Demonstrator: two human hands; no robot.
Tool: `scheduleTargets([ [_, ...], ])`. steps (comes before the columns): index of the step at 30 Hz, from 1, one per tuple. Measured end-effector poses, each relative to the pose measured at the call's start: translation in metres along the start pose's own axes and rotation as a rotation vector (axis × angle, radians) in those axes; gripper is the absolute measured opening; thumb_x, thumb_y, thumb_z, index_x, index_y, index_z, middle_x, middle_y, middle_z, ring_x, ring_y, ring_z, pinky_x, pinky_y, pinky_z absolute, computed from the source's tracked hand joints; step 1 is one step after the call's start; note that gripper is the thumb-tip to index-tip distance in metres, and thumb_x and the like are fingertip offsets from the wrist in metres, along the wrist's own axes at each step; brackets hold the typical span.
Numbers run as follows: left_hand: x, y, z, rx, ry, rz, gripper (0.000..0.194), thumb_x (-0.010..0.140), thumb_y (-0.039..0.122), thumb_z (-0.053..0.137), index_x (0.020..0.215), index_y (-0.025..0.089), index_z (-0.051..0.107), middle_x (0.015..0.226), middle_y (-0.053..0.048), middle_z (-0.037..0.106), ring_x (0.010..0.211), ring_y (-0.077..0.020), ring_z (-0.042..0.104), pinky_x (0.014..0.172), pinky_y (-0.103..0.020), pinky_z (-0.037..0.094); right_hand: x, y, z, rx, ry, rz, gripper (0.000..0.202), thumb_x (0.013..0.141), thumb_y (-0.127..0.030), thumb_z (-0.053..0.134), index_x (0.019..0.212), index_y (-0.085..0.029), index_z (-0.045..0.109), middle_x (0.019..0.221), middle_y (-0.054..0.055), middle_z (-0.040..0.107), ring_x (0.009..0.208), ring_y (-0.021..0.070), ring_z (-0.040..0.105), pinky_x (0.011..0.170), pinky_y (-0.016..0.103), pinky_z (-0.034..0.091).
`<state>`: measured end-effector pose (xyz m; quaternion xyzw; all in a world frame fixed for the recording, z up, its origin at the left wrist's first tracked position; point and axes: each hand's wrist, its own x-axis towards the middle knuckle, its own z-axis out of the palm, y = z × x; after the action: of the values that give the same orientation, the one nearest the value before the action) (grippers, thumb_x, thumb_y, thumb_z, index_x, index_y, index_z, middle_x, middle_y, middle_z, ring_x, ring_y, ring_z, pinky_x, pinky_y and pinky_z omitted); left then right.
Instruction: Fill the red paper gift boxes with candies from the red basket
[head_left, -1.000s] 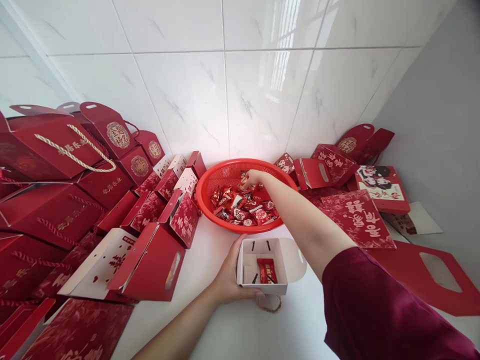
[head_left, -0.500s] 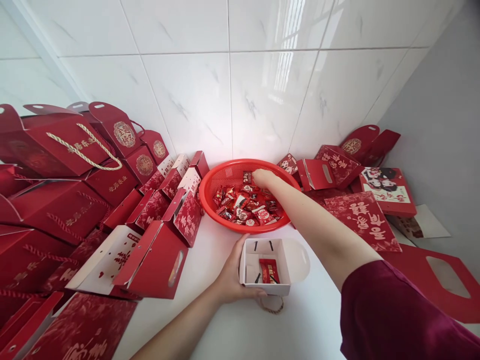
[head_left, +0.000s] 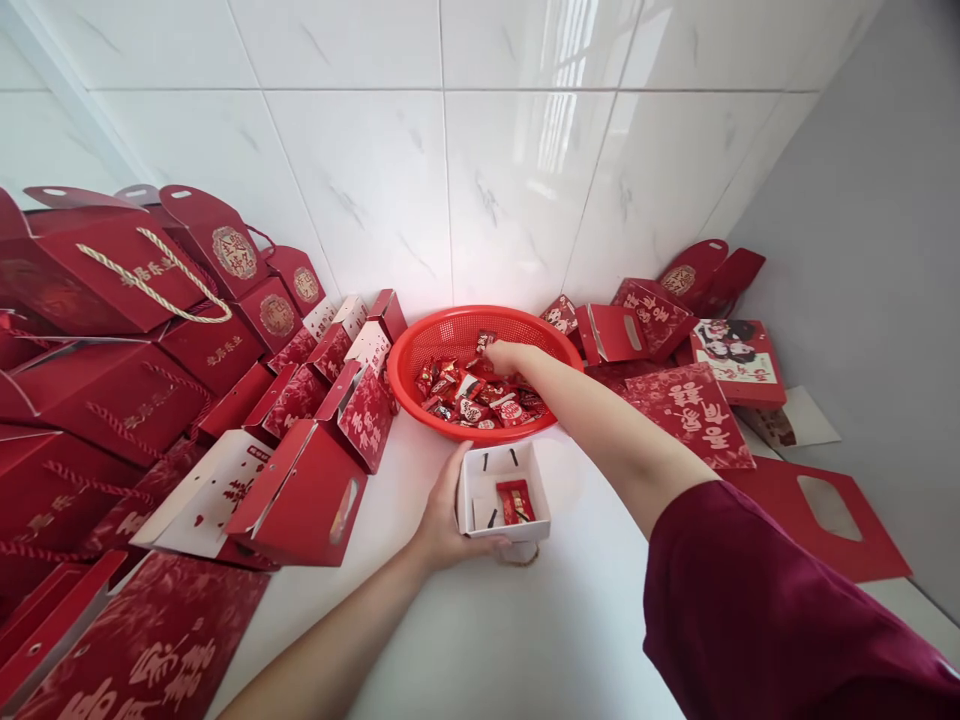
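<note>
My left hand [head_left: 448,520] is closed around the left side of a small white box [head_left: 504,540], thumb along its near edge. The box is open at the top. Inside it lies a red wrapped candy [head_left: 516,502], and black cord ends show on its walls. A twisted cord handle [head_left: 521,557] pokes out below. My right hand [head_left: 510,358] reaches into a red plastic basket [head_left: 420,420] among the wrapped candies [head_left: 476,395]. A small dark red packet [head_left: 486,341] shows at its fingertips, which are bent together.
Many red gift boxes crowd the left, some with rope handles [head_left: 161,280] and some with cut-out grips. On the right lie more red boxes [head_left: 656,320], a flat patterned box [head_left: 686,412] and a red carton [head_left: 814,515]. A white tiled wall [head_left: 352,190] rises behind the basket.
My right hand has shifted slightly within the basket, its fingers now at a small packet. My left hand still holds the white box. The whole view has moved a little.
</note>
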<state>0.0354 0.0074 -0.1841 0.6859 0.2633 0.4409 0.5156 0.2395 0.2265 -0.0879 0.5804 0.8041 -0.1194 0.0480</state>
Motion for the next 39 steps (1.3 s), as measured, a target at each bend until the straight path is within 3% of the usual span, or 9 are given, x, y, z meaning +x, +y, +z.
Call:
scheduleTargets([
  [3, -0.002, 0.004, 0.002, 0.106, 0.048, 0.035, 0.122, 0.054, 0.029, 0.09, 0.153, 0.032, 0.019, 0.145, -0.009, 0.046, 0.133, -0.0379, 0.043, 0.112, -0.052, 0.035, -0.034, -0.001, -0.011, 0.2, 0.154, -0.053, 0.021, 0.098, -0.027, 0.05, 0.101, -0.012, 0.063, 0.108, 0.013, 0.069, 0.095, 0.0183, 0.067, 0.086, 0.028, 0.05],
  [7, -0.001, 0.006, 0.004, 0.063, -0.015, -0.023, 0.121, 0.054, 0.03, 0.09, 0.153, 0.03, 0.02, 0.145, -0.011, 0.047, 0.132, -0.039, 0.044, 0.11, -0.053, 0.037, -0.112, 0.004, -0.003, 0.485, 0.376, -0.146, 0.045, 0.106, -0.033, 0.01, 0.119, -0.014, 0.049, 0.114, 0.011, 0.069, 0.088, 0.0116, 0.07, 0.079, 0.022, 0.052],
  [9, 0.001, 0.006, 0.005, -0.004, -0.033, -0.039, 0.116, 0.059, 0.032, 0.087, 0.153, 0.028, 0.02, 0.147, -0.013, 0.044, 0.134, -0.0388, 0.042, 0.11, -0.053, 0.036, -0.151, 0.007, 0.005, 0.95, 0.471, -0.259, 0.039, 0.103, -0.044, 0.028, 0.114, -0.014, 0.051, 0.098, 0.011, 0.073, 0.077, 0.0147, 0.071, 0.074, 0.027, 0.055],
  [10, 0.002, 0.006, 0.005, -0.04, -0.029, -0.042, 0.112, 0.062, 0.033, 0.086, 0.153, 0.026, 0.021, 0.148, -0.014, 0.043, 0.136, -0.0386, 0.04, 0.111, -0.053, 0.035, -0.168, 0.009, 0.007, 1.057, 0.468, -0.272, 0.038, 0.101, -0.047, 0.036, 0.108, -0.014, 0.054, 0.092, 0.01, 0.073, 0.074, 0.0153, 0.07, 0.072, 0.027, 0.055],
  [14, 0.005, 0.008, 0.005, -0.126, -0.022, -0.073, 0.106, 0.065, 0.032, 0.083, 0.152, 0.025, 0.023, 0.15, -0.015, 0.04, 0.138, -0.0393, 0.036, 0.112, -0.054, 0.032, -0.209, 0.013, 0.002, 1.154, 0.415, -0.282, 0.042, 0.094, -0.052, 0.051, 0.08, -0.013, 0.063, 0.07, 0.006, 0.07, 0.062, 0.0138, 0.065, 0.064, 0.025, 0.053],
  [18, 0.004, 0.009, 0.004, -0.105, -0.047, -0.113, 0.113, 0.062, 0.029, 0.085, 0.153, 0.032, 0.018, 0.151, -0.012, 0.039, 0.14, -0.0407, 0.033, 0.111, -0.055, 0.033, -0.221, 0.007, -0.007, 1.064, 0.367, -0.301, 0.043, 0.093, -0.049, 0.054, 0.067, -0.014, 0.061, 0.053, -0.002, 0.057, 0.048, 0.0082, 0.051, 0.05, 0.02, 0.04],
  [23, 0.001, 0.013, 0.004, -0.135, -0.054, -0.132, 0.113, 0.065, 0.032, 0.083, 0.154, 0.034, 0.014, 0.153, -0.011, 0.036, 0.141, -0.0413, 0.031, 0.112, -0.058, 0.03, -0.226, -0.008, -0.007, 1.136, 0.235, -0.621, 0.044, 0.088, -0.033, 0.062, 0.049, -0.014, 0.052, 0.043, -0.005, 0.047, 0.04, 0.0046, 0.038, 0.043, 0.019, 0.03],
  [26, 0.003, 0.016, 0.005, -0.128, -0.058, -0.115, 0.113, 0.065, 0.033, 0.084, 0.154, 0.035, 0.015, 0.154, -0.01, 0.036, 0.142, -0.0403, 0.029, 0.114, -0.056, 0.028, -0.23, -0.013, -0.004, 1.227, 0.179, -0.722, 0.041, 0.084, -0.029, 0.064, 0.048, -0.014, 0.052, 0.042, -0.005, 0.047, 0.038, 0.0045, 0.038, 0.04, 0.02, 0.027],
  [39, 0.002, 0.012, 0.003, -0.1, -0.061, -0.106, 0.113, 0.063, 0.028, 0.085, 0.153, 0.031, 0.018, 0.154, -0.011, 0.034, 0.142, -0.0412, 0.028, 0.115, -0.054, 0.027, -0.241, -0.03, -0.008, 1.369, 0.271, -0.749, 0.032, 0.089, -0.021, 0.046, 0.059, -0.016, 0.051, 0.051, -0.003, 0.048, 0.045, 0.0075, 0.04, 0.046, 0.023, 0.032],
])
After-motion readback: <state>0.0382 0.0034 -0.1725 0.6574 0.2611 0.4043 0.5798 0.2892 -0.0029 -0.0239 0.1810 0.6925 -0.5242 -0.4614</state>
